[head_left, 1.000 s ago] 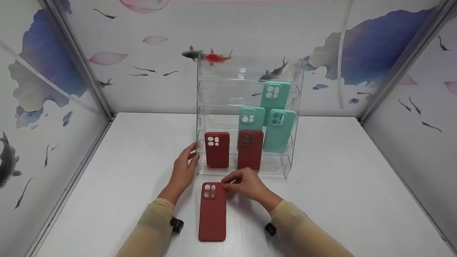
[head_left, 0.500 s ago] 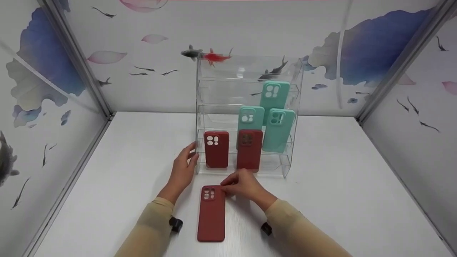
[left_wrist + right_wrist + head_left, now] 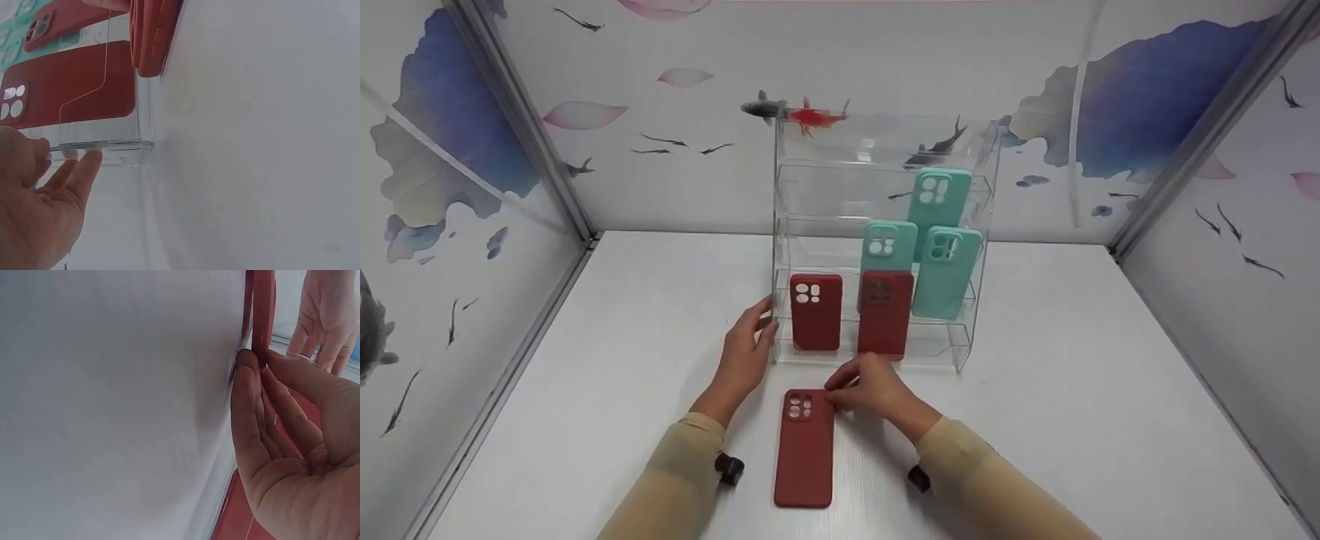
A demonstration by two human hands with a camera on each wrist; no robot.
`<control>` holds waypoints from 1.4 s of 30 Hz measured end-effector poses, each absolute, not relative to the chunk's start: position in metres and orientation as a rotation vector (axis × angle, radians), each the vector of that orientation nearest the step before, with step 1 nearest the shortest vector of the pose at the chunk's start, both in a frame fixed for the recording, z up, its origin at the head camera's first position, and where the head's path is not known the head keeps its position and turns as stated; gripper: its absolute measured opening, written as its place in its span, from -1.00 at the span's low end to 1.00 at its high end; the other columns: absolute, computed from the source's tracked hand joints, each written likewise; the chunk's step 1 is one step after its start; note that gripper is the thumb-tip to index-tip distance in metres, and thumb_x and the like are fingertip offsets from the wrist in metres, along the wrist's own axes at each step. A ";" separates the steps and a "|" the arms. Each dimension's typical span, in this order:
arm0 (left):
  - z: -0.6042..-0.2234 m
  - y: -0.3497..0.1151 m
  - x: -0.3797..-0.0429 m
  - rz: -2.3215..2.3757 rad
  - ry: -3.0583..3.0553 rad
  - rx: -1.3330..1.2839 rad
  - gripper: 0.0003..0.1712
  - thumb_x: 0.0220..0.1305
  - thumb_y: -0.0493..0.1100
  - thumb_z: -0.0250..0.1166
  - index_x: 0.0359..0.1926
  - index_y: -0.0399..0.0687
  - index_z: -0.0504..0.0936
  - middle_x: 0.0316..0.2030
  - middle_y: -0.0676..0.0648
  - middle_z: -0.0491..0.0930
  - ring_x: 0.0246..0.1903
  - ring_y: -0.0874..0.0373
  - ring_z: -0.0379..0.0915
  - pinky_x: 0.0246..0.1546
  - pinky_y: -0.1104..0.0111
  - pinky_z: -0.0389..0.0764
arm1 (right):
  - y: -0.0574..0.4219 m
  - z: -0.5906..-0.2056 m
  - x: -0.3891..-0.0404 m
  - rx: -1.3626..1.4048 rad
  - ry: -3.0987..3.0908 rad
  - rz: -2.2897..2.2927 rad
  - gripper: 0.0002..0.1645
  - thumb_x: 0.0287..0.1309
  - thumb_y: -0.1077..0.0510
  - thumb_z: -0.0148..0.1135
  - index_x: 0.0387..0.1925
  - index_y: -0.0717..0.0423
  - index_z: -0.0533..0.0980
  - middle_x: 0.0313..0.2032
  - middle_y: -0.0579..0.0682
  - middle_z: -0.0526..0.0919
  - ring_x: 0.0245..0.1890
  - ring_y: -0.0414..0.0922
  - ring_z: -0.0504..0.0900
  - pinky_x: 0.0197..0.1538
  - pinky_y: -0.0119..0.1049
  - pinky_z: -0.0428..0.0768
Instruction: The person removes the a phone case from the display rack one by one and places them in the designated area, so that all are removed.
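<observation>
Front red case [image 3: 804,459] sits low at the bench [image 3: 1057,390], six o'clock from the clear rack [image 3: 840,196]; right hand [image 3: 877,386] pinches its one-o'clock corner, likely for control! Left hand [image 3: 745,356], thumb and fingers apart, touches the rack's eight-o'clock side, presumably steadying it.

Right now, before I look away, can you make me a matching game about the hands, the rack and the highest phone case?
1. left hand
2. right hand
3. rack
4. highest phone case

A. teal
B. pinching a corner of the nearest red case
C. see-through
D. touching the rack's side

Pairs: 1-D, 2-B, 3-C, 4-A
</observation>
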State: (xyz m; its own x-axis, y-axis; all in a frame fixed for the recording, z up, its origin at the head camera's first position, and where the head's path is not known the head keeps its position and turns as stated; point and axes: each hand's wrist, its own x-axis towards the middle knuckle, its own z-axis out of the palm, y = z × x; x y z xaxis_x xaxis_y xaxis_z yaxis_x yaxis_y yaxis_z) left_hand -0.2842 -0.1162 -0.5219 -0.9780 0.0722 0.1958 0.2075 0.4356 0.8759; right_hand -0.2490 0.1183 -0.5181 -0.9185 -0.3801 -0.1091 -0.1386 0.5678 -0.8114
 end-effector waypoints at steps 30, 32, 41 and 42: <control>-0.518 -0.116 -0.283 -1.562 -2.584 -0.243 -0.40 0.62 -0.17 0.07 0.57 -0.04 0.22 0.47 -0.14 0.36 0.40 -0.12 0.41 0.49 0.05 0.44 | 0.152 -0.448 -0.272 -0.378 3.176 -1.202 -0.83 0.23 0.18 0.46 -0.14 -0.06 0.78 -0.16 -0.12 0.81 -0.12 -0.14 0.71 0.04 -0.14 0.79; -0.517 -0.116 -0.284 -1.562 -2.587 -0.243 -0.40 0.63 -0.16 0.06 0.58 -0.04 0.20 0.47 -0.14 0.35 0.41 -0.12 0.40 0.50 0.05 0.43 | 0.158 -0.443 -0.275 -0.404 3.268 -1.229 -0.83 0.25 0.18 0.44 -0.12 -0.05 0.77 -0.15 -0.09 0.80 -0.15 -0.13 0.70 -0.02 -0.18 0.80; -0.521 -0.116 -0.284 -1.557 -2.573 -0.250 -0.40 0.62 -0.16 0.08 0.57 -0.06 0.22 0.47 -0.15 0.36 0.39 -0.13 0.41 0.49 0.04 0.44 | 0.186 -0.437 -0.287 -0.367 3.563 -1.144 -0.69 0.23 0.19 0.46 0.02 0.01 0.73 -0.11 0.01 0.66 -0.21 0.00 0.72 -0.18 -0.09 0.79; -0.521 -0.116 -0.284 -1.558 -2.571 -0.253 -0.40 0.62 -0.17 0.08 0.57 -0.06 0.22 0.47 -0.15 0.36 0.39 -0.13 0.41 0.49 0.04 0.44 | 0.188 -0.438 -0.288 -0.356 3.567 -1.136 -0.67 0.23 0.19 0.47 0.04 0.00 0.73 -0.10 0.02 0.66 -0.18 0.00 0.73 -0.16 -0.07 0.79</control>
